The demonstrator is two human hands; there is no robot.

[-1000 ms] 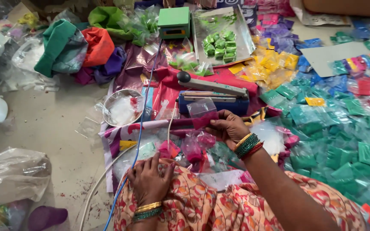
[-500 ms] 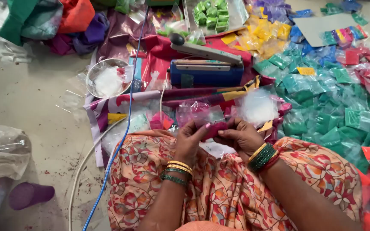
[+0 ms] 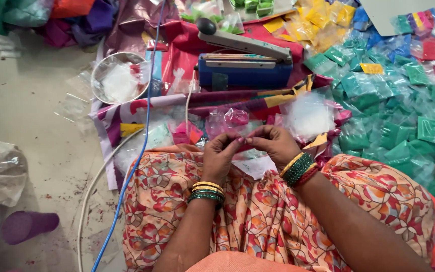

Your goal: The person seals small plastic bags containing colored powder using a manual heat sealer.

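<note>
A big heap of green packets [image 3: 393,121] lies on the floor beside the blue sealer [image 3: 245,70]. Above the lap, the left hand [image 3: 220,156] and right hand [image 3: 273,143] pinch one small pink packet [image 3: 242,142]. Best to keep its top flat and straight.

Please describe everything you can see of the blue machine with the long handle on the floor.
The blue sealing machine is a low box with a grey lever arm that ends in a black knob. The arm is raised at an angle above the sealing bar. It lies on a red sheet, ahead of both hands; neither hand touches it. Green packets lie right beside it.
</note>
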